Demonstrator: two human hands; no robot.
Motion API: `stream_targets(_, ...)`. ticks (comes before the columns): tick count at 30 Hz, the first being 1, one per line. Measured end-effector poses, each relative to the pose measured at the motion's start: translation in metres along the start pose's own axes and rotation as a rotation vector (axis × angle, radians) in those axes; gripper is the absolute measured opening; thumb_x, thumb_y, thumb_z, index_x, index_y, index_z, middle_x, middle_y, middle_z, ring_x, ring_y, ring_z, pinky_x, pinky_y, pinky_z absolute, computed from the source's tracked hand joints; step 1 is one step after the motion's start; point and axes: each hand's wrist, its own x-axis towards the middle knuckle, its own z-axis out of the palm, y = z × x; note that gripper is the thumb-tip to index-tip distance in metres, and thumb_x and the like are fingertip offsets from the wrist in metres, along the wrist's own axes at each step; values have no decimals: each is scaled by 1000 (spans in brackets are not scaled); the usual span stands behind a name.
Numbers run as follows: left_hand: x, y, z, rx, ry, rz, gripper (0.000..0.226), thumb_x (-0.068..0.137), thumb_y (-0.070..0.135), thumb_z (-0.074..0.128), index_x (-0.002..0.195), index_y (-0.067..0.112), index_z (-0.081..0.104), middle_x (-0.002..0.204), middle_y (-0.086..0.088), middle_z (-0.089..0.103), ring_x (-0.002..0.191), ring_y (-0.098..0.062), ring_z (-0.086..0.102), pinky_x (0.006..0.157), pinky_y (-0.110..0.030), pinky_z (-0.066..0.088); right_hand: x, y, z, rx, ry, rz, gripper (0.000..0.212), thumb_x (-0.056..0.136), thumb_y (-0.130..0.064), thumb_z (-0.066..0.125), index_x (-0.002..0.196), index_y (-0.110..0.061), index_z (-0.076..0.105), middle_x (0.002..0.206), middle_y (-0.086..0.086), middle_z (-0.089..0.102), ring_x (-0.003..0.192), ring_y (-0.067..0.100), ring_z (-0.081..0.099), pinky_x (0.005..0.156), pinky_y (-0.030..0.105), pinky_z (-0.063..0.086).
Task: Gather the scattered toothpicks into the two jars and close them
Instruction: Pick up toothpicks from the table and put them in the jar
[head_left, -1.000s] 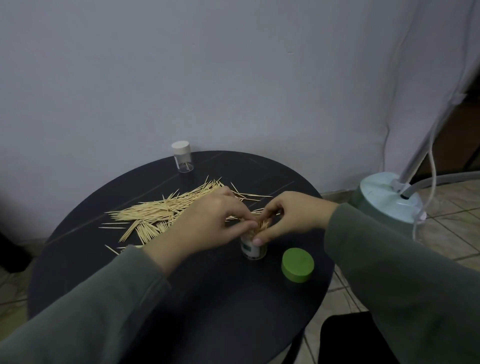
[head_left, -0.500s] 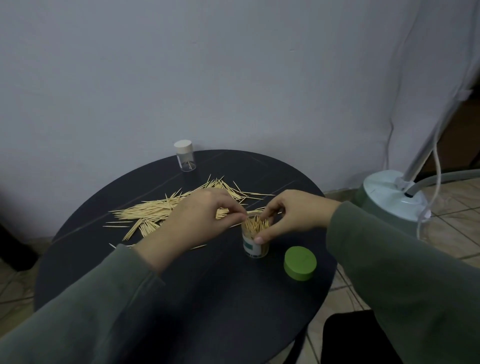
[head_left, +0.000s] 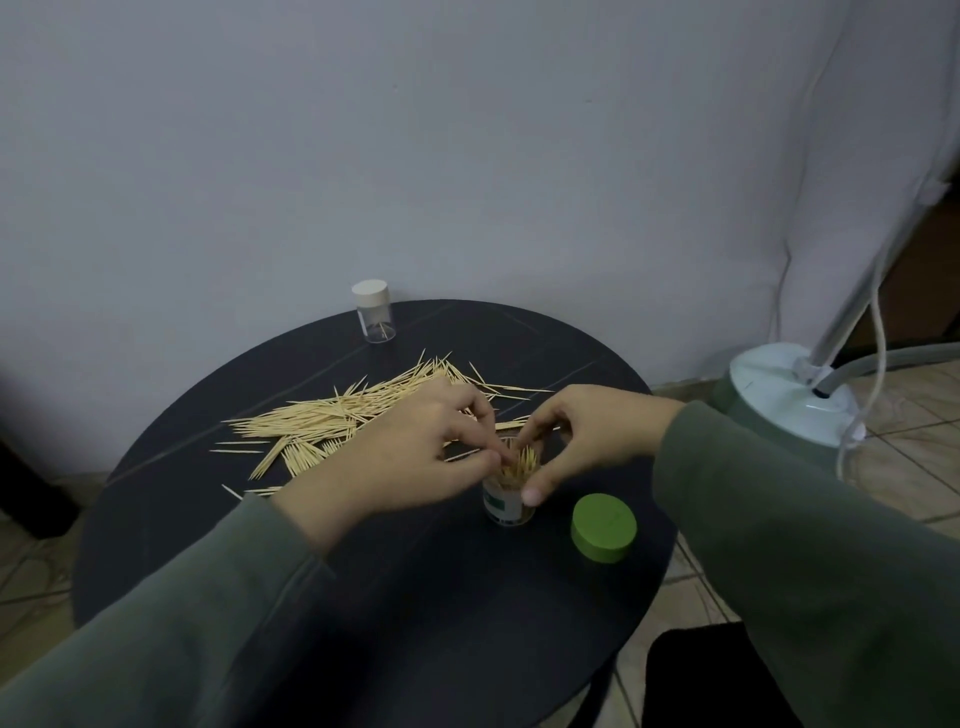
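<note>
Round dark surface (head_left: 363, 597), head view. Open jar (head_left: 508, 501) stands upright near surface center, slightly toward 3 o'clock, packed with toothpicks whose tips stick up above the rim. Right hand (head_left: 587, 436) grips the jar from the 3 o'clock side: thumb down its front wall, fingers curled over the rim at the back. Left hand (head_left: 410, 457) comes in from 9 o'clock, thumb and fingertips pinched together at the toothpick tips at the jar mouth; can't tell how many it actually holds. Green lid (head_left: 603, 527) lies flat on the surface just beside the jar at its 4 o'clock, not touching it. Loose toothpick pile (head_left: 332, 421) spreads from center toward 10 o'clock, partly hidden behind the left hand, with a few strays at its 8 o'clock edge. Second jar (head_left: 375, 317), clear with a white cap on, stands upright at the 12 o'clock rim, well apart from the pile; a couple of toothpicks visible inside. Both sleeves grey-green. Off the surface at 3 o'clock: pale round stand base (head_left: 789, 395) on tiled floor with pole and cable.
</note>
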Motion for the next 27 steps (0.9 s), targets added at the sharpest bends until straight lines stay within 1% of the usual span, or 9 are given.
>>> stream_targets(3, 1, 2, -1, -126, 50, -93, 20, 95, 35, 54, 100, 35, 73, 99, 15, 55, 101, -1, 49, 85, -26, 42, 0, 4, -5, -37, -63, 22, 59, 72, -41, 80, 125, -33, 57, 110, -13, 59, 73, -2, 49, 62, 14, 33)
stream_targets(6, 4, -7, 1, -56, 216, -236, 18, 94, 36, 56, 102, 33, 71, 101, 16, 58, 98, -1, 53, 85, -24, 44, 8, 10, -4, -48, 13, 40, 41, 78, -34, 78, 116, -32, 61, 104, -9, 58, 83, 3, 52, 67, 17, 37)
stream_targets(7, 3, -13, 3, 0, 210, -297, 16, 93, 38, 58, 103, 34, 70, 102, 16, 57, 97, -1, 52, 86, -25, 45, 13, 12, -1, -55, 52, 50, 36, 79, -34, 77, 111, -31, 62, 101, -9, 59, 88, 4, 54, 70, 19, 40)
stream_targets(11, -2, -33, 23, 192, 7, -441, 22, 85, 49, 64, 104, 38, 66, 105, 15, 53, 101, -6, 51, 85, -26, 47, 30, 15, 12, -97, 95, 93, 25, 82, -30, 73, 105, -26, 66, 98, -7, 61, 94, 8, 58, 85, 26, 50)
stream_targets(13, 0, -36, 36, 229, 19, -444, 26, 86, 51, 62, 108, 37, 64, 107, 14, 51, 105, -8, 50, 85, -26, 47, 36, 16, 14, -119, 104, 104, 20, 86, -27, 70, 105, -24, 68, 98, -9, 62, 95, 9, 59, 88, 28, 51)
stream_targets(16, 9, -33, 47, 276, 134, -422, 33, 90, 45, 60, 121, 34, 58, 118, 11, 50, 112, -9, 46, 84, -23, 43, 43, 20, 10, -190, 154, 129, 13, 87, -28, 68, 100, -26, 69, 101, -8, 62, 97, 10, 58, 90, 34, 52)
stream_targets(19, 14, -38, 50, 355, 168, -426, 40, 94, 42, 55, 132, 33, 50, 128, 11, 49, 118, -11, 43, 89, -26, 43, 48, 27, 4, -217, 221, 148, 10, 87, -30, 69, 97, -28, 67, 102, -8, 62, 96, 10, 58, 88, 32, 51)
stream_targets(22, 12, -48, 49, 380, 128, -463, 37, 97, 43, 50, 131, 31, 54, 129, 11, 52, 117, -14, 44, 90, -29, 44, 52, 36, 3, -185, 269, 139, 17, 86, -31, 69, 102, -28, 65, 100, -8, 62, 93, 9, 58, 85, 29, 50)
stream_targets(27, 12, -56, 44, 421, 95, -465, 32, 98, 44, 46, 124, 32, 62, 122, 11, 57, 110, -15, 48, 82, -31, 47, 60, 35, 7, -137, 290, 107, 21, 88, -31, 68, 109, -29, 67, 105, -8, 64, 99, 9, 59, 93, 33, 49)
